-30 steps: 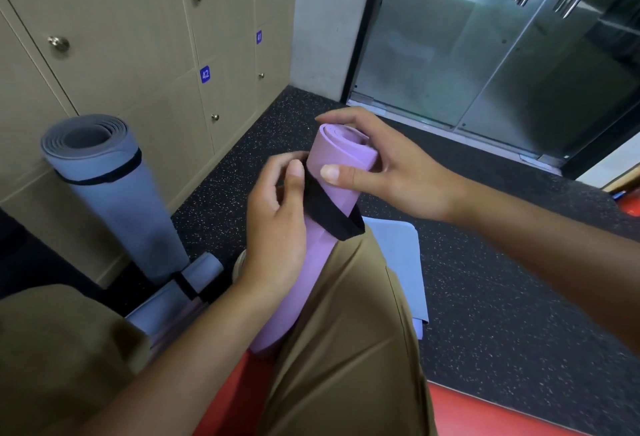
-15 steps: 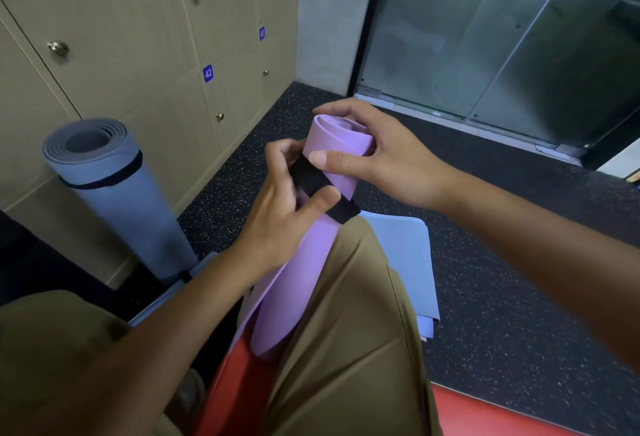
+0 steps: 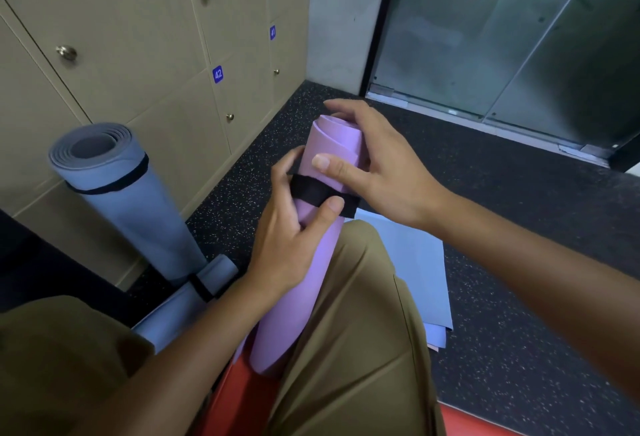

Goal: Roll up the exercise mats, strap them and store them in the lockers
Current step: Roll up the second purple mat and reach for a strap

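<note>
My left hand (image 3: 291, 241) grips the purple mat (image 3: 304, 262), fingers wrapped behind the roll and thumb pressing the black strap (image 3: 311, 191) flat against its front. My right hand (image 3: 374, 172) clasps the top of the same roll, fingers curled over its far edge and thumb laid across the purple just above the strap. The one purple mat stands tilted between my knees, leaning on my right trouser leg, its lower end on a red surface (image 3: 242, 394).

Two blue mats are already rolled and strapped: one (image 3: 128, 200) leans against the lockers (image 3: 138, 37), one (image 3: 194, 297) lies on the floor at its foot. A flat stack of blue sheets (image 3: 412, 269) lies beyond my right knee on the speckled floor (image 3: 502, 228). Two locker labels read 42 and 41; glass doors (image 3: 502, 37) stand beyond.

Half a second ago the strap ran slantwise with its loose end hanging under my left thumb; now it sits nearly level round the roll, and my left thumb has slid further right along it.
</note>
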The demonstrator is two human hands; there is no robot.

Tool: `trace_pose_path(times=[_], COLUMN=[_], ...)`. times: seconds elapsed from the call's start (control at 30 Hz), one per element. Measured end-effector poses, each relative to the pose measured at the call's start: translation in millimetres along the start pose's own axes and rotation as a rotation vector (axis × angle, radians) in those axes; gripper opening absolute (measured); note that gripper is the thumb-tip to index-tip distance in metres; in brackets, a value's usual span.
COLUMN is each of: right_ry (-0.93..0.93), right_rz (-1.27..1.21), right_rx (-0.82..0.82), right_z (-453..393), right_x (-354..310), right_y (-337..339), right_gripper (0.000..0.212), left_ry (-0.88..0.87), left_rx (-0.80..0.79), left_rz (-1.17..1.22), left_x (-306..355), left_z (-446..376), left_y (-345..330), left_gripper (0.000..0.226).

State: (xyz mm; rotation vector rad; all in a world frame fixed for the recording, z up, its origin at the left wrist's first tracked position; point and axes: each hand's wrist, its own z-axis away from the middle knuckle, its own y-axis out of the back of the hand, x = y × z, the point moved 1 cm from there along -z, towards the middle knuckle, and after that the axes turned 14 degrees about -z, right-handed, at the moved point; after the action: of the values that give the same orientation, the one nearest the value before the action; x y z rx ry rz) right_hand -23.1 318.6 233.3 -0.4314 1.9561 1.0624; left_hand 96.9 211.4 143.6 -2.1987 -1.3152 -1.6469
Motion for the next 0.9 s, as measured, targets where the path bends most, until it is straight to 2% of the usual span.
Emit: trace_pose_path(times=[0.2,0.4,0.53,0.7,0.9], right_ry=[0.027,0.006,-0.039,-0.148,-0.354], right_rz=[-0.012,-0.174,-0.205,-0.142,-0.044], right_rx=[-0.032,0.079,0.119,0.059,-0.048], right_z=[-15.3,-41.6,-53.6,-70.2,-87.5], right_x=[2.8,9.8,29.9,76.3,160.8], right_y=[1.2,15.6,18.9,12.3,-15.0], right_gripper=[0.069,0.056,0.055,0.047,0.040], left_ry=[0.103,0.115,0.109,0.133,0.344], left_rx=[0.072,0.102,0.036,-0.098,-0.355], left_rz=[-0.075,-0.132,-0.280,-0.434,-0.537], left_x=[-1.5,-4.5,-27.0,-78.7,-183.8], left_z=[-8.1,-58.9,-91.9,-121.3,-106.5], left_y=[-4.6,10.7,29.4,48.7,58.0], left_gripper=[0.064,0.064,0.072,0.063,0.066])
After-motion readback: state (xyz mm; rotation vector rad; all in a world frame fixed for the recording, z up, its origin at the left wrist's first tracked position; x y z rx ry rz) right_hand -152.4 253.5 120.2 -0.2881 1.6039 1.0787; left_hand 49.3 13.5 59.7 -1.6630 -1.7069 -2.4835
